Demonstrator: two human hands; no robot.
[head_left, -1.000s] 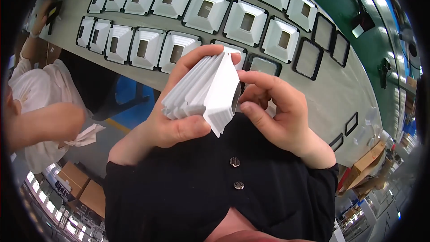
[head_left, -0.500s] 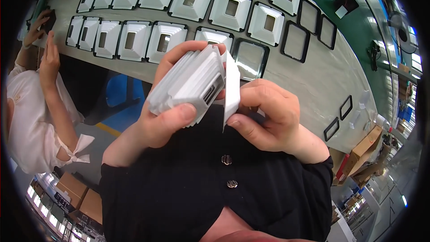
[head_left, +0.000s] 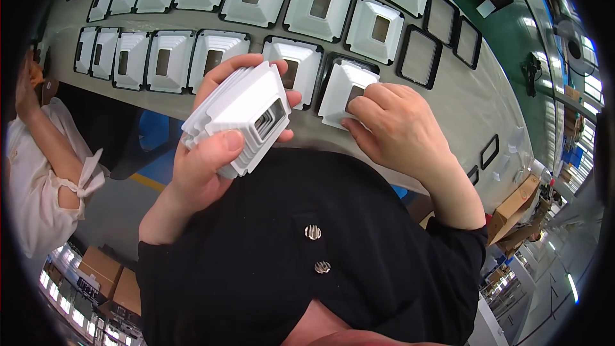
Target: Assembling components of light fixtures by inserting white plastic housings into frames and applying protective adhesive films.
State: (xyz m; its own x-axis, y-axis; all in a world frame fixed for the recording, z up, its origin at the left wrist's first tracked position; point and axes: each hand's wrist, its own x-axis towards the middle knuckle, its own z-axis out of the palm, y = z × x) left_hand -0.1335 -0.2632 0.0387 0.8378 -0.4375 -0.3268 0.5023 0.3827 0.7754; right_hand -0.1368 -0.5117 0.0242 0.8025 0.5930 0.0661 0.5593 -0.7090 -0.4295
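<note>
My left hand (head_left: 208, 147) is closed round a stack of nested white plastic covers (head_left: 246, 112), each with a rectangular opening in its raised middle. My right hand (head_left: 400, 125) pinches the right side of a single white cover (head_left: 333, 93). That cover lies over a black rectangular frame (head_left: 354, 61), whose far edge shows beyond it; its near edge is tilted or overhangs, and I cannot tell how far it is seated. Just left of it, a white cover in a black frame (head_left: 307, 54) rests on the table, partly behind the stack.
Rows of white covers in black frames (head_left: 320, 6) stand on the table (head_left: 448, 115). Bare black frames (head_left: 419, 57) lie at the right, with smaller black frames (head_left: 489, 152) nearer the edge. A co-worker's arm (head_left: 48, 134) is at the left. A cardboard box (head_left: 514, 202) stands at the right.
My right hand has taken one cover off the stack and carried it out to the right onto the bare black frame. My left hand has shifted slightly left with the stack.
</note>
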